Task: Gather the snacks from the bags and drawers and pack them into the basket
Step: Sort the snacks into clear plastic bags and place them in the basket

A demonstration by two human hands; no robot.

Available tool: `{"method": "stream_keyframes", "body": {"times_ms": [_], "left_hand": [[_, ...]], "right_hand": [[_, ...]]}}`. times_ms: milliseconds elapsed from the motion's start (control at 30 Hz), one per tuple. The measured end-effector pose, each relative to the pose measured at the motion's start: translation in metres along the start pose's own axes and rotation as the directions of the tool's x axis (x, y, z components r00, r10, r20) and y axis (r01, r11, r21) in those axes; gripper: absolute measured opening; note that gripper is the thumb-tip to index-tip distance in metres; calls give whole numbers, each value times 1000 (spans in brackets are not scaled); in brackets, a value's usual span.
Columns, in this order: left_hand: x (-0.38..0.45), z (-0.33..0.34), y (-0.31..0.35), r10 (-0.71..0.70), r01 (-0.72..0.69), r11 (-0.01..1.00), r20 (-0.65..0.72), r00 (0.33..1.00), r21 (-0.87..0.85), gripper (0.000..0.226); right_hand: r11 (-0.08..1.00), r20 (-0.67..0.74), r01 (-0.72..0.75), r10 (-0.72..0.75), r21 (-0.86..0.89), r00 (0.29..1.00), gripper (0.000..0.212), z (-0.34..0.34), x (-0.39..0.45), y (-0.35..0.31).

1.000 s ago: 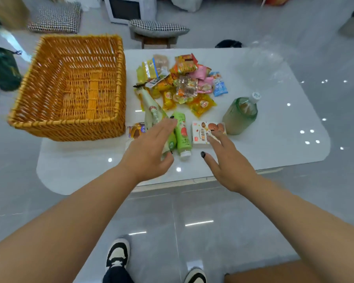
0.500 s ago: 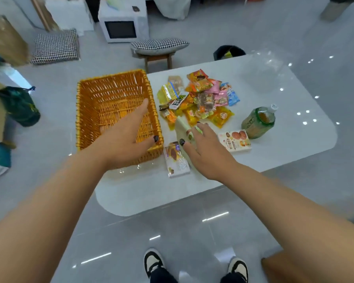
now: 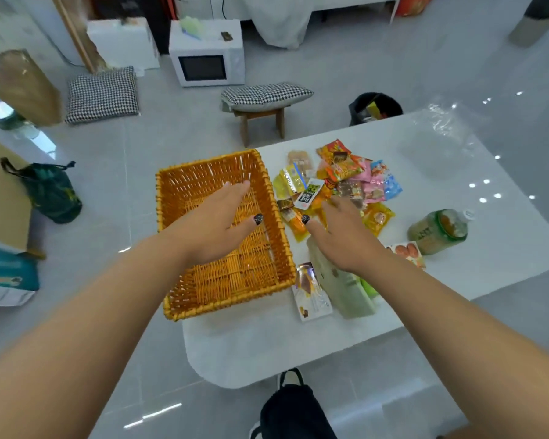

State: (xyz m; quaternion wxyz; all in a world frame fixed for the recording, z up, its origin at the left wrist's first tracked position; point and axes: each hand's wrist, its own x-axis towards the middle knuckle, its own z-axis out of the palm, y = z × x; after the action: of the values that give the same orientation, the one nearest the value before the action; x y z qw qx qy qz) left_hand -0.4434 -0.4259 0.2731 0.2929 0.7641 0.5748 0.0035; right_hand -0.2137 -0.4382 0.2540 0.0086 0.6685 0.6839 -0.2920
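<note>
An orange wicker basket stands on the left part of the white table, with nothing visible inside it. My left hand hovers over the basket, fingers straight, holding nothing. My right hand reaches over the near edge of a pile of small snack packets, fingers extended; its fingertips are blurred. Under its wrist lie a pale green packet and a white chocolate wrapper. A biscuit box and a green bottle lie to the right.
A clear plastic bag lies at the table's far end. On the floor are a stool with a checked cushion, a microwave, a dark green drawstring bag, a black bin and a teal bag.
My left hand left the green packet and moved over the basket. My right hand shifted from the biscuit box toward the snack pile. The camera pulled back and tilted.
</note>
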Motion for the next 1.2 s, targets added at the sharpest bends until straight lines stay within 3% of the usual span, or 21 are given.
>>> {"method": "stream_keyframes", "body": {"times_ms": [267,433,633,800,967,1200], "left_hand": [[53,-35,-48,20,-23,999,101,995,33,64],[93,-64,-110,110,-120,991,145,983,66,66],[133,-95,-191,208,-237,968,253,945,88,65],[151,-120,-236,225,-262,962,314,923,81,65],[181,-136,-253,235,-291,952,383,893,93,65],[249,-147,-243,329,-399,915,453,829,64,65]], "right_hand": [[998,-54,-63,62,-9,997,60,-30,57,-45],[990,-20,-116,115,-82,993,64,17,93,-91],[935,-13,-325,330,144,944,66,90,146,-152],[891,-13,-389,403,233,915,67,106,179,-188],[866,-82,-406,446,292,891,65,95,205,-200],[846,70,-465,464,262,883,68,91,243,-204]]}}
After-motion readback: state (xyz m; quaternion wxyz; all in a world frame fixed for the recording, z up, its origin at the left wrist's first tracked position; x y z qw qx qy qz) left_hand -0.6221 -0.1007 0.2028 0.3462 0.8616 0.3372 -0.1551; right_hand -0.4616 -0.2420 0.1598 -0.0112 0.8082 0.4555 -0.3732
